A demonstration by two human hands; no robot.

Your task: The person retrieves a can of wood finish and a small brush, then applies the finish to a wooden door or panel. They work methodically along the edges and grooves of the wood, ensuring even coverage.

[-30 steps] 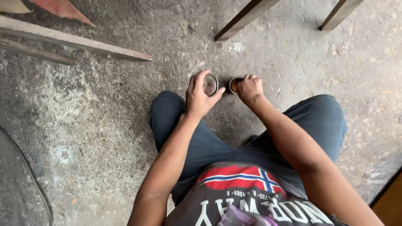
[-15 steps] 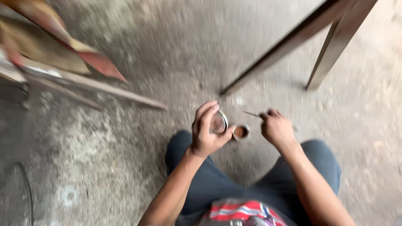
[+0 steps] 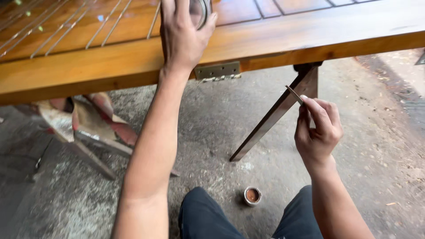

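Left hand (image 3: 182,33) grips jar (image 3: 201,11) on table (image 3: 110,66); right hand (image 3: 316,130) pinches stick (image 3: 294,94)

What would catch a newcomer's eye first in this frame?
The long orange-brown wooden board across the top, strung with metal wires, with the left hand reaching up onto it around a small round glass container. Lower right, the right hand pinches a thin stick. On the concrete floor between the knees stands a small open tin of brown paste.
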